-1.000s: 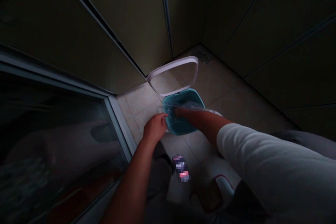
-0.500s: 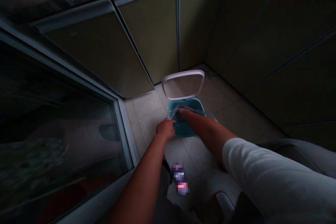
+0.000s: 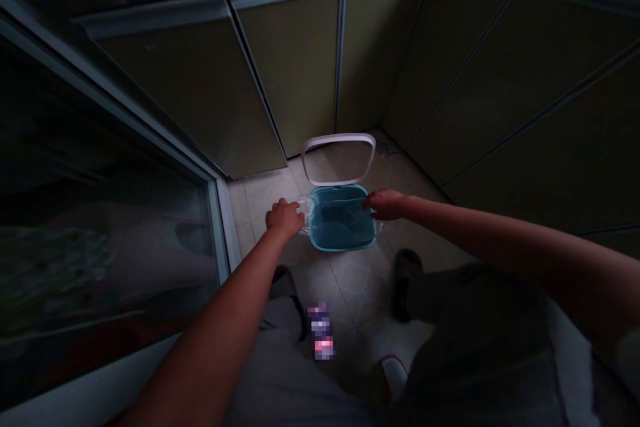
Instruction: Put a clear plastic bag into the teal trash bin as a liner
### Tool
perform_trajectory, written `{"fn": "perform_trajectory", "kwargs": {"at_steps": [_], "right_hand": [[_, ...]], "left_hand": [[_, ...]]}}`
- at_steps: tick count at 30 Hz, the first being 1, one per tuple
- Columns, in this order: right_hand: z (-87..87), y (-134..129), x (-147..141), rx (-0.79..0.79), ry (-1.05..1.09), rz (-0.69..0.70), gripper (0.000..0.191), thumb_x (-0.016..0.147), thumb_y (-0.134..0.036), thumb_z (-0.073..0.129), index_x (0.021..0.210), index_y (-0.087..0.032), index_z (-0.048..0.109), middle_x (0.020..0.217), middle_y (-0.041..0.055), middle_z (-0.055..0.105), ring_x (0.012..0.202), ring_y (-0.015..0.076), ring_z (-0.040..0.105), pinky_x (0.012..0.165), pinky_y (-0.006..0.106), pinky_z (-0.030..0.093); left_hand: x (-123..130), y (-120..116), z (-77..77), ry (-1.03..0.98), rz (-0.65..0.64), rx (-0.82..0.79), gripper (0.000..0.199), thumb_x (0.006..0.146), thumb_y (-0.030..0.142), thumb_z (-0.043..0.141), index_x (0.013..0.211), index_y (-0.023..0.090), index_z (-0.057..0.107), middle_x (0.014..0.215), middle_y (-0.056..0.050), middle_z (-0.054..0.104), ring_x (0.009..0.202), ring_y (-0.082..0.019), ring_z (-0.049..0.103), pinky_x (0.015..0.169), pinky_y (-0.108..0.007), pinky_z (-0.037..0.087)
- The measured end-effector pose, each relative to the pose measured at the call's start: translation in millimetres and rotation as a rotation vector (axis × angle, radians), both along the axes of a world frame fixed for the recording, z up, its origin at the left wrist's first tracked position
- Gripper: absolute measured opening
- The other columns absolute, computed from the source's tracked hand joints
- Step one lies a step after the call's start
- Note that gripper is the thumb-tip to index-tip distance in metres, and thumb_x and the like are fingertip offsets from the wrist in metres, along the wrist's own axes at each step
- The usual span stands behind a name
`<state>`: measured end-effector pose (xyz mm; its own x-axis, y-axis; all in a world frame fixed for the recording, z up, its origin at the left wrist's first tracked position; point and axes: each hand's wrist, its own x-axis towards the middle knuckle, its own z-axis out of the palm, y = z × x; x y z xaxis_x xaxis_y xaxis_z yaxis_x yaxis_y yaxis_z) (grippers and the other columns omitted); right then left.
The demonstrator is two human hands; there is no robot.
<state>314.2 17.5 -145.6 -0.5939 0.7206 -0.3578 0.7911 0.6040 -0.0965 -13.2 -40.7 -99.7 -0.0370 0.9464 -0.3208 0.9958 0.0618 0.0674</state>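
A teal trash bin point(image 3: 343, 247) stands on the tiled floor, with a pale pink rim frame point(image 3: 339, 138) raised behind its mouth. Clear plastic from a thin garbage bag point(image 3: 304, 211) stretches across the opening and hangs over the sides. Just left of the bin, my left hand point(image 3: 285, 217) grips one side of the bag, fingers pointing toward the rim. At the bin's right rim, my right hand point(image 3: 386, 204) pinches the other side of the bag. Its fingertips are partly lost in the dim light.
Cabinet doors point(image 3: 293, 73) line the back and right. A glass panel in a metal frame point(image 3: 218, 227) stands at the left. Below the bin are my slippered feet point(image 3: 407, 273), a blurred-out patterned item point(image 3: 321, 330) and a white slipper-like object point(image 3: 395, 373).
My right hand has come out of the bin and moved to its right rim. My left hand has shifted left and slightly up. The bag is now spread wide across the bin's mouth.
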Motion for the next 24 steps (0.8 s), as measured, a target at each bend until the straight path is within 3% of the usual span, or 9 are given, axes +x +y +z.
{"fn": "perform_trajectory", "kwargs": {"at_steps": [3, 6, 9, 12, 16, 19, 22, 24], "right_hand": [[12.2, 5.8, 20.4, 0.05, -0.081, 0.126, 0.054, 0.078, -0.026, 0.081, 0.131, -0.022, 0.071, 0.14, 0.0156, 0.063, 0.129, 0.0317, 0.057, 0.106, 0.044, 0.044], [21.0, 9.4, 20.5, 0.206, -0.064, 0.056, 0.058, 0.081, -0.021, 0.076, 0.139, -0.019, 0.066, 0.155, 0.0204, 0.047, 0.141, 0.0375, 0.043, 0.11, 0.05, 0.039], [30.0, 3.2, 5.1, 0.3, 0.022, -0.032, 0.037, 0.095, -0.018, 0.057, 0.129, -0.017, 0.07, 0.143, 0.0218, 0.056, 0.128, 0.0352, 0.052, 0.103, 0.045, 0.042], [30.2, -11.0, -14.3, 0.178, 0.1, 0.003, 0.033, 0.098, -0.015, 0.048, 0.117, -0.017, 0.075, 0.121, 0.0187, 0.068, 0.112, 0.0293, 0.061, 0.094, 0.037, 0.046], [-1.5, -22.3, -32.7, -0.069, 0.134, 0.041, 0.041, 0.092, -0.007, 0.051, 0.121, -0.021, 0.077, 0.121, 0.0138, 0.072, 0.109, 0.0262, 0.067, 0.091, 0.032, 0.05], [-41.6, -18.4, -42.7, -0.138, 0.116, 0.073, 0.037, 0.082, -0.005, 0.06, 0.109, -0.021, 0.08, 0.122, 0.0133, 0.074, 0.118, 0.0301, 0.065, 0.108, 0.042, 0.046], [-78.3, -9.6, -52.5, -0.166, 0.291, -0.135, 0.016, 0.074, -0.008, 0.066, 0.076, -0.02, 0.076, 0.102, 0.0107, 0.077, 0.125, 0.0323, 0.061, 0.115, 0.049, 0.04], [-94.8, -4.4, -57.5, -0.191, 0.462, -0.312, 0.013, 0.077, -0.014, 0.064, 0.066, -0.019, 0.07, 0.088, 0.0095, 0.074, 0.122, 0.0304, 0.061, 0.106, 0.046, 0.048]], "left_hand": [[-7.1, 5.5, -2.8, 0.056, -0.075, 0.129, 0.039, 0.094, 0.038, 0.052, 0.122, 0.023, 0.075, 0.127, -0.016, 0.059, 0.123, -0.035, 0.053, 0.098, -0.048, 0.048], [-3.4, 10.0, -6.6, 0.076, -0.238, 0.279, 0.027, 0.093, 0.028, 0.056, 0.111, 0.022, 0.075, 0.122, -0.015, 0.059, 0.122, -0.032, 0.05, 0.101, -0.045, 0.043], [11.5, 13.5, -16.4, 0.024, -0.529, 0.255, 0.026, 0.094, 0.016, 0.051, 0.108, 0.023, 0.072, 0.118, -0.012, 0.061, 0.118, -0.028, 0.051, 0.1, -0.041, 0.041], [29.1, 19.8, -36.1, -0.025, -0.788, 0.094, 0.031, 0.096, 0.011, 0.047, 0.109, 0.023, 0.072, 0.115, -0.011, 0.065, 0.115, -0.025, 0.055, 0.102, -0.039, 0.041], [38.9, 32.9, -66.6, -0.016, -0.852, -0.025, 0.028, 0.092, 0.012, 0.054, 0.105, 0.023, 0.076, 0.119, -0.011, 0.07, 0.127, -0.026, 0.054, 0.116, -0.045, 0.032], [33.3, 40.3, -80.6, 0.019, -0.819, -0.053, 0.027, 0.088, 0.02, 0.06, 0.108, 0.024, 0.077, 0.133, -0.011, 0.068, 0.143, -0.03, 0.044, 0.124, -0.053, 0.017], [25.6, 41.7, -85.5, 0.069, -0.77, -0.094, 0.029, 0.086, 0.031, 0.063, 0.109, 0.025, 0.079, 0.141, -0.011, 0.065, 0.15, -0.033, 0.036, 0.125, -0.057, 0.01], [24.2, 40.4, -85.8, 0.088, -0.746, -0.117, 0.032, 0.082, 0.034, 0.065, 0.109, 0.024, 0.079, 0.143, -0.012, 0.064, 0.152, -0.034, 0.032, 0.125, -0.057, 0.008]]}}
